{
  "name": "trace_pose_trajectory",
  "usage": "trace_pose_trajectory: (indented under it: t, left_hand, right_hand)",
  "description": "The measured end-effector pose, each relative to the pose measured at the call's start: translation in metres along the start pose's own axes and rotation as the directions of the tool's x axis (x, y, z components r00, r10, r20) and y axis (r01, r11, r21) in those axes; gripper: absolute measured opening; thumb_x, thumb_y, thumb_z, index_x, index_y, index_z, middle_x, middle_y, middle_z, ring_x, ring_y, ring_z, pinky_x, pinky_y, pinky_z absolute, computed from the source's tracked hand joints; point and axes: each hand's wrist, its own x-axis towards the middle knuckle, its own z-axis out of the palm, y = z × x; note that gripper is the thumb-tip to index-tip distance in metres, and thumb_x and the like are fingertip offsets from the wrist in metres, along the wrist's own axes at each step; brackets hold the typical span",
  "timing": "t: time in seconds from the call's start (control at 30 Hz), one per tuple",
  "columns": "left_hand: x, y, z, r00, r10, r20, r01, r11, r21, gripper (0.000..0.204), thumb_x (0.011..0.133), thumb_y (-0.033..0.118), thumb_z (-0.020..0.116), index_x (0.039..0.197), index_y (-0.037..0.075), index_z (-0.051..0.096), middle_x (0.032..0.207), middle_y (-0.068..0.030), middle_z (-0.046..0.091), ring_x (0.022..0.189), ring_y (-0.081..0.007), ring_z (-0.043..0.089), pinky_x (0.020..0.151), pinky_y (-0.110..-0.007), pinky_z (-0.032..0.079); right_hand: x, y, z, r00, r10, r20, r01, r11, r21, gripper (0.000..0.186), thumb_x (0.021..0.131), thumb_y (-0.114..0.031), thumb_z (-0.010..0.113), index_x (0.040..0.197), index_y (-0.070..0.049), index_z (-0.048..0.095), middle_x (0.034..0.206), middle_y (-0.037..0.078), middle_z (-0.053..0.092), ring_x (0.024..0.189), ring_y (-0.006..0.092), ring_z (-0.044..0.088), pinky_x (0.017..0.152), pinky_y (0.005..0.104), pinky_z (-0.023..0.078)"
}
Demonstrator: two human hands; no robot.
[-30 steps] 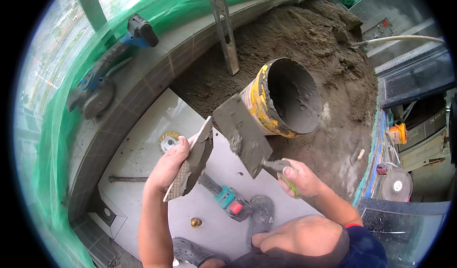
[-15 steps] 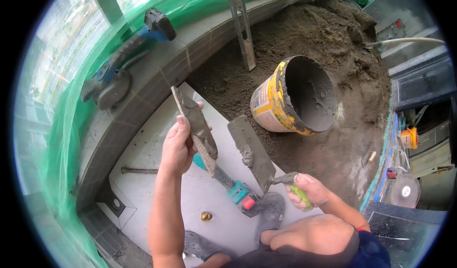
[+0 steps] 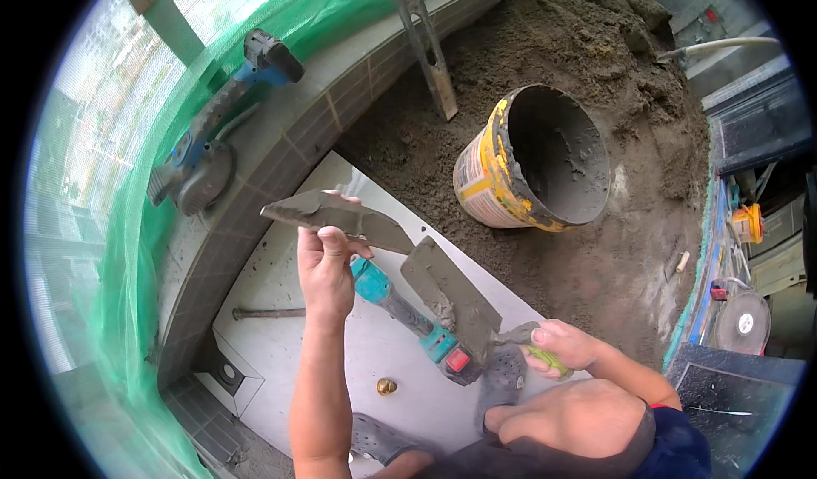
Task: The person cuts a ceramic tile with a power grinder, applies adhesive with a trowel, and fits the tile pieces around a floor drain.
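The left hand [image 3: 326,275] pinched a strip of tile [image 3: 340,215] between thumb and fingers, holding it raised above the floor slab [image 3: 285,356]. Grey mortar coated the tile's visible face. The right hand [image 3: 562,344] was closed around the green handle of a trowel [image 3: 459,287], whose blade slanted up and leftward, with a lump of mortar along its left edge. The blade's upper corner was right by the tile's right end; whether they touched could not be told.

Below the tile and partly behind the blade, a teal power tool [image 3: 398,316] lay on the slab. A rod [image 3: 268,313] lay to its left, and a small brass piece [image 3: 386,386] stood nearer the person's clogs [image 3: 380,435].

Beyond the trowel, a yellow bucket [image 3: 485,177] leaned on the damp sand [image 3: 545,28], its mouth tilted rightward and its inside smeared grey. Behind it to the left, a slotted metal bar [image 3: 423,45] rose from the sand's edge. A blue grinder [image 3: 204,134] rested on the low tiled wall [image 3: 311,134], beside green netting [image 3: 123,258].
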Motion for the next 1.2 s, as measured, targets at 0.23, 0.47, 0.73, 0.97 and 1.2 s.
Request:
trace_pose_trajectory:
  t: [0.23, 0.47, 0.73, 0.97, 1.2]
  left_hand:
    - [-0.001, -0.002, 0.003, 0.992, 0.058, 0.109, -0.069, 0.993, 0.099, 0.059, 0.095, 0.039, 0.07, 0.138, 0.006, 0.046, 0.131, -0.0072, 0.056, 0.095, -0.0111, 0.058, 0.079, -0.026, 0.049]
    - [0.002, -0.004, -0.005, 0.992, 0.126, 0.016, -0.126, 0.992, 0.011, 0.051, 0.1, 0.038, 0.061, 0.136, 0.004, 0.048, 0.13, -0.0108, 0.057, 0.099, -0.0123, 0.057, 0.08, -0.028, 0.048]
    - [0.011, 0.011, -0.032, 0.969, -0.003, 0.245, 0.079, 0.95, -0.301, 0.065, 0.099, 0.052, 0.055, 0.136, -0.001, 0.047, 0.126, -0.0159, 0.058, 0.085, -0.0106, 0.056, 0.071, -0.024, 0.047]
    - [0.012, 0.005, -0.017, 0.978, -0.087, 0.191, 0.158, 0.906, -0.392, 0.07, 0.096, 0.057, 0.056, 0.139, 0.003, 0.046, 0.128, -0.0135, 0.058, 0.114, -0.0194, 0.057, 0.089, -0.03, 0.049]
    - [0.021, 0.117, -0.081, 0.906, -0.38, 0.186, 0.358, 0.923, 0.14, 0.061, 0.1, 0.053, 0.053, 0.131, 0.0, 0.054, 0.109, -0.0104, 0.063, 0.101, -0.0181, 0.063, 0.087, -0.034, 0.052]
  right_hand:
    - [0.012, -0.021, 0.01, 0.994, -0.111, -0.013, 0.112, 0.991, 0.071, 0.054, 0.101, -0.057, 0.05, 0.1, -0.003, 0.053, 0.068, 0.006, 0.053, 0.05, 0.0112, 0.049, 0.043, 0.0262, 0.041]
    - [0.013, 0.008, -0.002, 0.999, -0.047, -0.009, 0.048, 0.999, 0.002, 0.051, 0.103, -0.054, 0.047, 0.099, -0.003, 0.052, 0.07, 0.004, 0.053, 0.05, 0.011, 0.049, 0.043, 0.0263, 0.04]
    - [0.003, -0.019, 0.006, 0.991, -0.13, -0.027, 0.13, 0.991, 0.008, 0.057, 0.098, -0.06, 0.054, 0.101, -0.003, 0.053, 0.068, 0.006, 0.054, 0.048, 0.0121, 0.047, 0.043, 0.027, 0.04]
    - [-0.016, -0.007, -0.006, 0.988, -0.064, -0.143, 0.042, 0.987, -0.153, 0.052, 0.1, -0.055, 0.053, 0.105, -0.004, 0.054, 0.073, 0.006, 0.055, 0.054, 0.0118, 0.052, 0.044, 0.0263, 0.04]
    - [-0.097, -0.057, -0.014, 0.667, -0.547, -0.507, 0.257, 0.807, -0.532, 0.051, 0.103, -0.046, 0.043, 0.117, 0.001, 0.057, 0.092, 0.012, 0.066, 0.073, 0.0203, 0.065, 0.059, 0.0321, 0.053]
